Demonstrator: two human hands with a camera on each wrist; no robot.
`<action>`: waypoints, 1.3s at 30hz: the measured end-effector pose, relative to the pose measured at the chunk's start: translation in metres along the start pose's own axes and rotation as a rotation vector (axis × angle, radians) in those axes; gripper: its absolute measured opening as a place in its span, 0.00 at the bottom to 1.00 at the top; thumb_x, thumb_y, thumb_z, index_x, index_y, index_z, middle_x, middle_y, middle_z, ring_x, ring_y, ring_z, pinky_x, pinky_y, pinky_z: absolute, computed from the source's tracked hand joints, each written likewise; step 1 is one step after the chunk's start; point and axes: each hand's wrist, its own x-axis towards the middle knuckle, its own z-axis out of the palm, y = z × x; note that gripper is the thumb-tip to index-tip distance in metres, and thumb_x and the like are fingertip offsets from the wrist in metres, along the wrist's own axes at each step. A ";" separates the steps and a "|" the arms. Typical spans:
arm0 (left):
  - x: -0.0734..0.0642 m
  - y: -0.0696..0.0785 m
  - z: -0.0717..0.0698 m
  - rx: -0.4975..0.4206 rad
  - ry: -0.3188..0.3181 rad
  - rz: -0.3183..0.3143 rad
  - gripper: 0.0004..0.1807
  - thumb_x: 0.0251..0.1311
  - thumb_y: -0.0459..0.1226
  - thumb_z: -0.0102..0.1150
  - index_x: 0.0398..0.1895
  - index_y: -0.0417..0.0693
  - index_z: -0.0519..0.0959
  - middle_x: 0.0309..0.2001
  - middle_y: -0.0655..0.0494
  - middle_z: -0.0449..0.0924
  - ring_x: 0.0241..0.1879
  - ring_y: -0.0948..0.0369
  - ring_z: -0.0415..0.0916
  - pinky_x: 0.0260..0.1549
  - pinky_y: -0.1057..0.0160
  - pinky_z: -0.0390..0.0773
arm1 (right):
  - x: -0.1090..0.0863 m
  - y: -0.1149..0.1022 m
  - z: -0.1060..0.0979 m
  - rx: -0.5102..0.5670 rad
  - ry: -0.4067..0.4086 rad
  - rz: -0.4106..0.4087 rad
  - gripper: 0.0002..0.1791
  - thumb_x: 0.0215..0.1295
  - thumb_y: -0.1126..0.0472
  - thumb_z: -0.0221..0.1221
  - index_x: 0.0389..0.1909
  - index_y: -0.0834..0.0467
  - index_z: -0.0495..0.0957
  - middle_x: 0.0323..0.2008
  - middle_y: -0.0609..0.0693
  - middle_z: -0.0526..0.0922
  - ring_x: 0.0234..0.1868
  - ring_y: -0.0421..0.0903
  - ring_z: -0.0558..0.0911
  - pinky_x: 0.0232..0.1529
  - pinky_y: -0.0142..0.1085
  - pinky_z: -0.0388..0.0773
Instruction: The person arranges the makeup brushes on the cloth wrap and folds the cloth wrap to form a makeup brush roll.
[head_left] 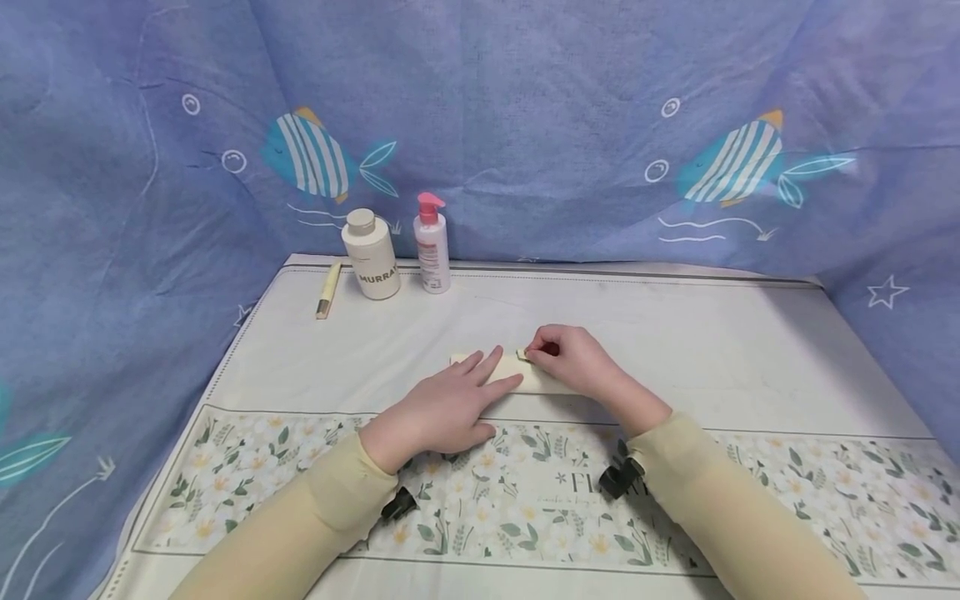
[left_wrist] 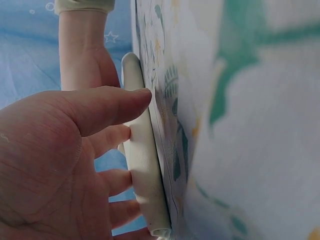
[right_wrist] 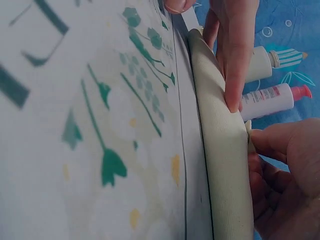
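A cream, cloth-like roll or folded case (head_left: pixel 542 382) lies crosswise on the table before me. My left hand (head_left: pixel 456 407) rests on its left half with fingers spread and straight. In the left wrist view those fingertips touch the pale roll (left_wrist: pixel 145 165), while the thumb stands apart from the others. At the roll's far edge my right hand (head_left: pixel 572 357) pinches a small pale tab (head_left: pixel 522 355) between thumb and fingertips. The right wrist view shows that tab (right_wrist: pixel 249 135) sticking out from the roll's side; its other end is hidden.
Toward the back left stand a white bottle with a cap (head_left: pixel 371 258) and a pump bottle with a pink top (head_left: pixel 432 250). A pale yellow tube (head_left: pixel 327 292) lies left of them. A blue fish-print curtain (head_left: pixel 525 125) hangs behind the table.
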 end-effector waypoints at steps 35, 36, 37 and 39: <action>0.002 -0.007 0.005 -0.068 0.029 0.018 0.39 0.71 0.49 0.59 0.82 0.67 0.57 0.85 0.48 0.39 0.82 0.44 0.45 0.77 0.43 0.57 | -0.007 0.006 0.005 0.030 0.014 0.096 0.05 0.71 0.60 0.64 0.42 0.53 0.88 0.42 0.48 0.89 0.43 0.45 0.83 0.47 0.40 0.78; 0.002 -0.007 0.005 -0.072 0.030 0.009 0.39 0.71 0.49 0.59 0.82 0.67 0.56 0.85 0.48 0.40 0.82 0.44 0.45 0.77 0.43 0.57 | -0.010 0.006 0.004 0.023 0.013 0.093 0.06 0.71 0.60 0.63 0.44 0.53 0.88 0.42 0.48 0.88 0.43 0.45 0.83 0.47 0.41 0.78; 0.001 -0.008 0.005 -0.076 0.031 -0.005 0.40 0.71 0.50 0.59 0.83 0.67 0.55 0.85 0.48 0.41 0.82 0.45 0.45 0.77 0.43 0.57 | -0.013 0.005 0.003 0.014 0.013 0.087 0.07 0.71 0.61 0.63 0.46 0.54 0.87 0.43 0.48 0.88 0.44 0.45 0.83 0.47 0.41 0.79; -0.003 -0.009 0.005 -0.077 0.032 -0.037 0.42 0.71 0.51 0.59 0.84 0.65 0.52 0.84 0.48 0.43 0.82 0.45 0.45 0.77 0.43 0.57 | -0.021 0.003 0.002 -0.008 0.018 0.068 0.09 0.72 0.61 0.62 0.49 0.55 0.86 0.43 0.49 0.87 0.43 0.45 0.82 0.47 0.43 0.79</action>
